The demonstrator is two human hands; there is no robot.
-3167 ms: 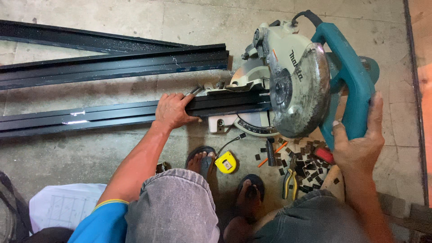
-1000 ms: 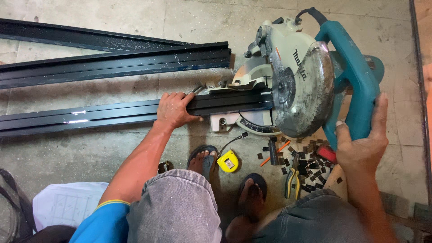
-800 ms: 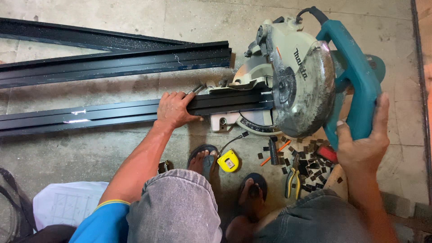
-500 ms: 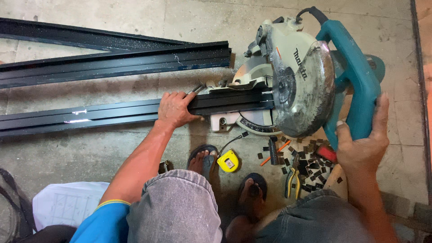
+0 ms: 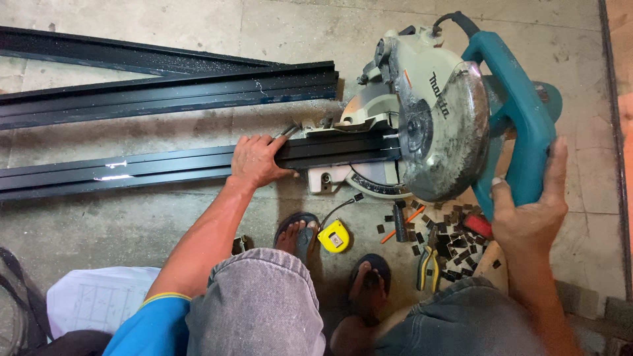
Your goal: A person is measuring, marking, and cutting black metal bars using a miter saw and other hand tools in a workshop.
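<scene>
A teal and grey mitre saw [image 5: 435, 125] stands on the concrete floor at the right. My right hand [image 5: 531, 211] grips its teal handle [image 5: 521, 132] from below. A long black metal profile [image 5: 132, 170] lies across the saw's base and runs off to the left. My left hand [image 5: 254, 161] presses down on this profile just left of the saw's round blade guard [image 5: 445, 142]. My knees in grey shorts fill the bottom of the view.
Two more black profiles [image 5: 165, 89] lie on the floor beyond. A yellow tape measure [image 5: 334, 237], pliers [image 5: 425, 267], an orange pencil [image 5: 402, 225] and several small black offcuts [image 5: 455, 244] lie by my sandalled feet. White paper [image 5: 92, 303] lies bottom left.
Almost nothing has changed. Both hands keep their hold; the view has shifted very slightly.
</scene>
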